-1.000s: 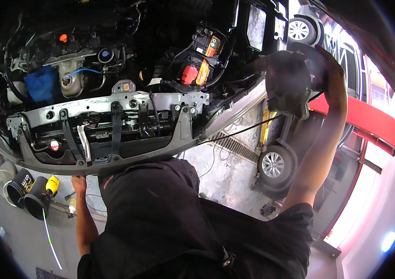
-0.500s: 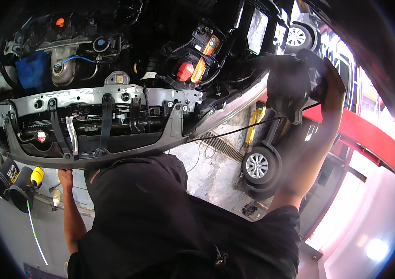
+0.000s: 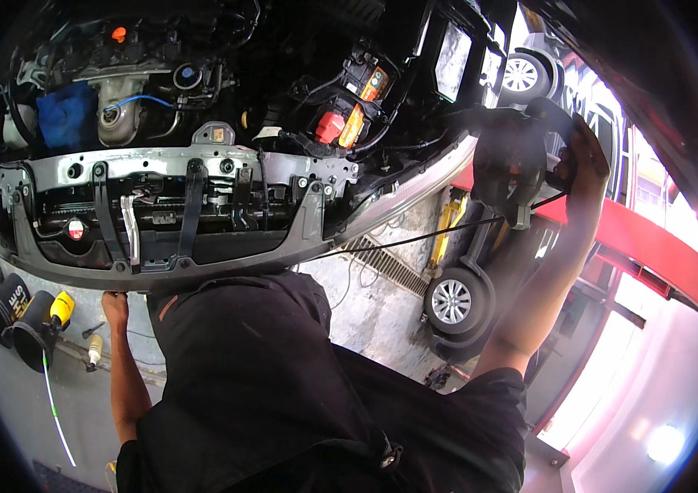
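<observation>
A car's open engine bay lies before me, with a pale metal crossbar (image 3: 147,167) behind the dark front bumper (image 3: 147,282). My left hand (image 3: 115,311) is closed at the bumper's outer edge, its fingertips partly hidden there. Up at the right, my raised right hand (image 3: 587,156) is closed around the side of a dark, rounded object (image 3: 512,160) with a stubby lower end; its kind is too dark to tell. A thin black line (image 3: 415,238), a cord or rod, runs from near the bumper toward that object.
A battery with a red terminal cover (image 3: 330,127) and a blue cloth (image 3: 68,115) are in the bay. Dark buckets (image 3: 32,329), a yellow-topped tool (image 3: 61,308) and a bottle (image 3: 95,351) stand at left. Another car's wheel (image 3: 451,301) and a red beam (image 3: 653,246) are at right.
My right hand and the dark object have shifted slightly, the object a little lower in view. My left hand stays at the bumper edge. The whole view has moved a little.
</observation>
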Motion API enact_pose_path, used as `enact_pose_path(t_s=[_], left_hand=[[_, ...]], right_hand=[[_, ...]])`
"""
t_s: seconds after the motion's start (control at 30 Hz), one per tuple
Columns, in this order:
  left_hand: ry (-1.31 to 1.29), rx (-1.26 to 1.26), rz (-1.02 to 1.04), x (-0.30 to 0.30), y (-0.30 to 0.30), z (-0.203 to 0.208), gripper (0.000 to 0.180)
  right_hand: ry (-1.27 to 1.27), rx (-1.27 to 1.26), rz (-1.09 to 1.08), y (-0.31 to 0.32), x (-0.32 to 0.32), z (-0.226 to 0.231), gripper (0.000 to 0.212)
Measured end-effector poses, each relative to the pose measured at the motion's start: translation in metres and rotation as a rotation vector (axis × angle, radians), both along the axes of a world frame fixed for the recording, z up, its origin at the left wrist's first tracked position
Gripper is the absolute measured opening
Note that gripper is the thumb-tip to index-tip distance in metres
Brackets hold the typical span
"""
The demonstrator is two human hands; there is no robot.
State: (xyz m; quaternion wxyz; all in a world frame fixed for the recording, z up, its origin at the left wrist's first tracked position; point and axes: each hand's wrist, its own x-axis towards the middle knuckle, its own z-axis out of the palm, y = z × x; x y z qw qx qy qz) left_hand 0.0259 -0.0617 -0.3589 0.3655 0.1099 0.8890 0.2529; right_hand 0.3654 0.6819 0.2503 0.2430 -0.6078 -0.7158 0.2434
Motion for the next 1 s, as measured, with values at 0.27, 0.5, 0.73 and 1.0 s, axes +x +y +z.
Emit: enact_pose_path(t_s=[0.27,0.5,0.73,1.0], left_hand=[[0.004,-0.050,0.039,0.004,0.010,0.010,0.035],[-0.025,0.027,0.045,0.004,0.001,-0.001,0.034],[0.001,0.053,0.025,0.005,0.014,0.014,0.031],[-0.046,0.138,-0.009,-0.003,-0.002,-0.007,0.030]], right_hand=[[0.059,0.057,0.034,0.013,0.017,-0.030,0.043],[0.213,0.073,0.053,0.007,0.058,-0.068,0.041],[0.335,0.154,-0.024,-0.010,0.090,-0.092,0.043],[0.560,0.066,-0.114,-0.034,0.102,-0.082,0.044]])
